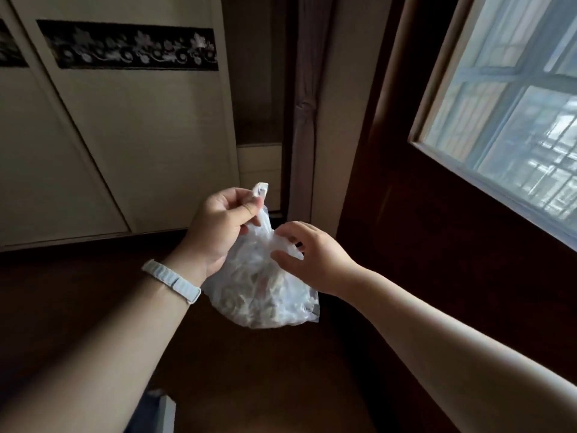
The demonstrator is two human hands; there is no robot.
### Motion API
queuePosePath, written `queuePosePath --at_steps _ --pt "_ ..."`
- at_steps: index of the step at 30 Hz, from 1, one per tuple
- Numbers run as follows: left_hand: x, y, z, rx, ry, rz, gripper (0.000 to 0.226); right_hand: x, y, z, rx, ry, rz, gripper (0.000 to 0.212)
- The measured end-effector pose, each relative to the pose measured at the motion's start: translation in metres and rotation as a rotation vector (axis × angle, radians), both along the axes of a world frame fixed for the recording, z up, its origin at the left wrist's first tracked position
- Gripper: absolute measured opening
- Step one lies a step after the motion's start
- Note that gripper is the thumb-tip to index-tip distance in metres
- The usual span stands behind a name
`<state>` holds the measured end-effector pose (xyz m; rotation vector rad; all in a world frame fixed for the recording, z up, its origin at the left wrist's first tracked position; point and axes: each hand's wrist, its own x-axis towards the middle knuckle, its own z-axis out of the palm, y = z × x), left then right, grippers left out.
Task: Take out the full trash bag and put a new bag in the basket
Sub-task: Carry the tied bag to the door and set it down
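Note:
A full, clear plastic trash bag [265, 295] hangs in the air at the centre of the view, stuffed with crumpled paper-like waste. My left hand [218, 226] is closed on the bag's gathered top, and a strip of plastic sticks up above the fingers. My right hand [306, 254] touches the bag's upper right side, thumb and fingers pinching a fold of the plastic. The basket is not in view.
A pale wardrobe with sliding doors [125, 135] stands at the left and back. A tied curtain [307, 114] hangs in the corner. A window [505, 104] is on the right above a dark wooden wall. A dark wooden floor [78, 292] lies below. A small white object [167, 410] lies near the bottom edge.

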<state>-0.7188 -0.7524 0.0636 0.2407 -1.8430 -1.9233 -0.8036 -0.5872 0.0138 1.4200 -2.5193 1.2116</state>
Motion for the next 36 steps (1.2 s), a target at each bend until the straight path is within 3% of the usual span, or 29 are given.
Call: queuePosePath --at_steps 12,27,33,36 --pt "-0.063 -0.177 -0.015 -0.068 -0.031 0.152 0.012 -0.085 -0.188 -0.015 0.015 -0.037 0.123 0.035" --pt "-0.171 -0.422 -0.022 -0.119 -0.141 0.523 0.018 -0.244 -0.486 -0.024 -0.004 0.035 0.517 0.043" --pt "-0.166 -0.503 -0.018 -0.147 -0.176 0.657 0.028 -0.249 -0.589 -0.017 -0.049 0.109 0.711 0.039" --pt "-0.158 -0.551 -0.027 -0.135 -0.187 0.700 0.018 -0.245 -0.641 -0.023 -0.054 0.107 0.771 0.036"
